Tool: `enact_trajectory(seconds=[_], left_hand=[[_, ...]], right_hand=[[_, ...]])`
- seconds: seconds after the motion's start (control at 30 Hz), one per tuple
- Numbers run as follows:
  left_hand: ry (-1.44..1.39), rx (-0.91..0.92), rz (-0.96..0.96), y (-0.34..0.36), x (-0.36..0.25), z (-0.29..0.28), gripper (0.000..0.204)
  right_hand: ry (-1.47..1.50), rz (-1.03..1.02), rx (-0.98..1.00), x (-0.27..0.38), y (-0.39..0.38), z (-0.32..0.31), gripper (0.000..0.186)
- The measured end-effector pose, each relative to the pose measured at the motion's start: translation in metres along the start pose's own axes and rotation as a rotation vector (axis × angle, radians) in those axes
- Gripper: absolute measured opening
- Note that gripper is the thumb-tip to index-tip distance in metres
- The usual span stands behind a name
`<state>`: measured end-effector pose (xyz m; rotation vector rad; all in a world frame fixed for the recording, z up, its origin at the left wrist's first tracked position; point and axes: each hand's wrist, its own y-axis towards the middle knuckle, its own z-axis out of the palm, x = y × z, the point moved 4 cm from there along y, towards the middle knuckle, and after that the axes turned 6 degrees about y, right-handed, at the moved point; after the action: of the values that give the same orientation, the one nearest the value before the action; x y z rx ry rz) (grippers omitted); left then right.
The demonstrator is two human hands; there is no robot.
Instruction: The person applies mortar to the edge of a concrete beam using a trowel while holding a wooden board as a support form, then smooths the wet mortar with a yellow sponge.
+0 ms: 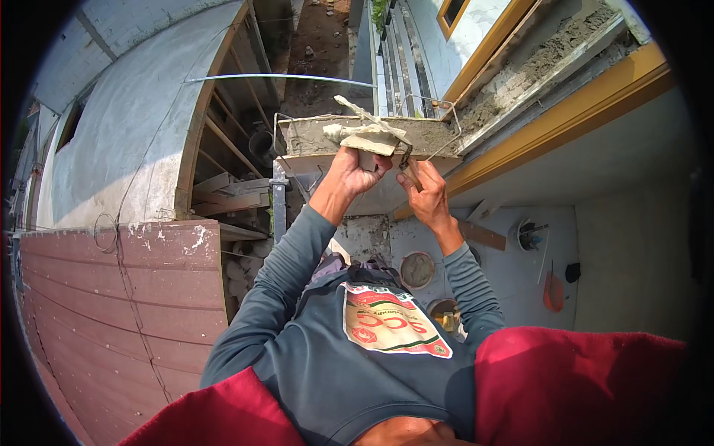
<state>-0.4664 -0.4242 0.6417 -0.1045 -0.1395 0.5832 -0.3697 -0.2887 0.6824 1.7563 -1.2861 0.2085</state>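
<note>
My left hand (351, 172) is closed on the underside of a small pale board (370, 143), caked with wet mortar, held up just above a mortar-smeared concrete ledge (301, 134). My right hand (422, 192) is closed round the handle of a trowel (407, 157), whose bent shank rises at the board's right side. The trowel's mortar-coated blade lies over the board, its exact outline hard to make out. Bent wires (455, 119) stand up at both ends of the ledge.
An orange-yellow beam (565, 104) and mortar-covered strip run up rightward. A maroon corrugated sheet (111, 282) is at left, beside a grey wall (126, 126). Below are a bucket of grey mix (417, 269) and a red scoop (552, 293). A white pipe (275, 76) crosses behind the ledge.
</note>
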Motion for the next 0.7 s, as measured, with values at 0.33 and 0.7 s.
enact_trajectory(seconds=[0.33,0.7], left_hand=[[-0.006,-0.015,0.032,0.000,0.004,0.004,0.038],[-0.168,-0.078,0.003,0.001,-0.025,0.025,0.030]], right_hand=[[-0.203,0.007,0.033,0.015,-0.004,-0.027,0.033],[-0.230,0.071,0.111,0.022,-0.012,-0.060,0.032]])
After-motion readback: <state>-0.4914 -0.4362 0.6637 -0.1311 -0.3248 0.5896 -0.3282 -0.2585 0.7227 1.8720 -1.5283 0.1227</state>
